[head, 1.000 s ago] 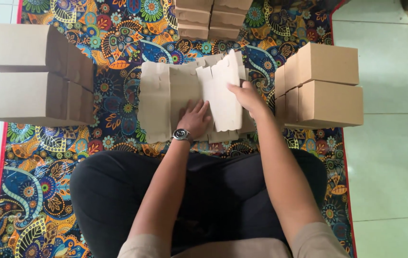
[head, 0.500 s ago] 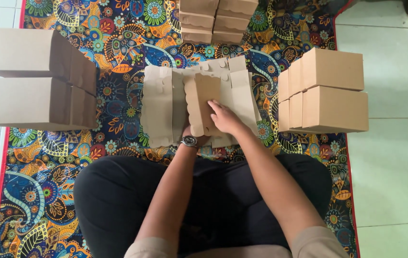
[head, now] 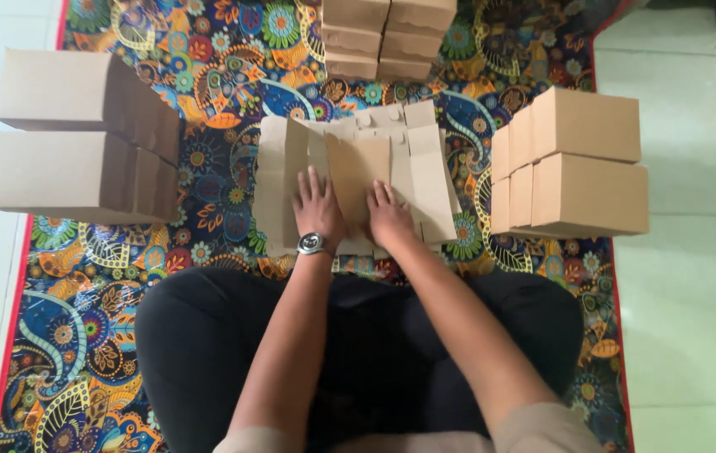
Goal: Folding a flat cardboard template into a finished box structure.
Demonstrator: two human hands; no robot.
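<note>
Left hand (head: 317, 208) and right hand (head: 388, 215) press flat, fingers spread, on the flat brown cardboard box blank (head: 356, 172). Folded brown cardboard boxes (head: 580, 164) stand right of the right hand.

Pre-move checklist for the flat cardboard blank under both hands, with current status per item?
1. Left hand flat on the cardboard blank: ok.
2. Right hand flat on the blank beside the left: ok.
3. Blank lying on the patterned mat, in front of the person's knees: ok.
4. Blank fully flat: not ok, a flap near its left edge stands up.
5. Folded boxes on the left, right and far side clear of the blank: ok.
6. One sheet or several under the hands: cannot tell.
</note>
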